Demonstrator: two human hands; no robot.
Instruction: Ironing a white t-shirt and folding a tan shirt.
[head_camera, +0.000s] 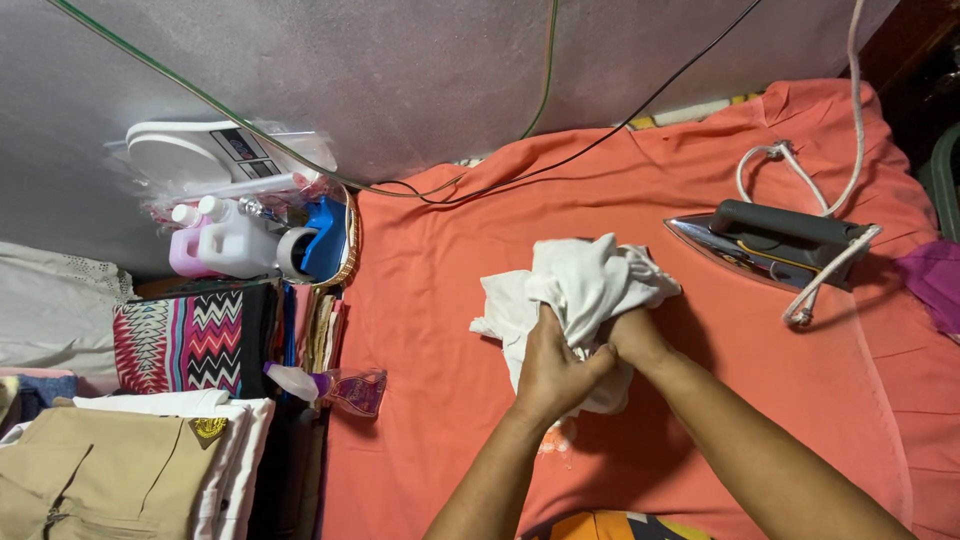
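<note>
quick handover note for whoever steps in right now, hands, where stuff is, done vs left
Left hand: closed on the crumpled white cloth.
Right hand: gripping the same cloth from the other side.
The cloth is bunched up over the orange ironing cover, not spread out.
The iron lies apart on the cover, to the right, its cord looped beside it.
Done: cloth picked up. Left: it is not laid flat, and the iron is untouched.
</note>
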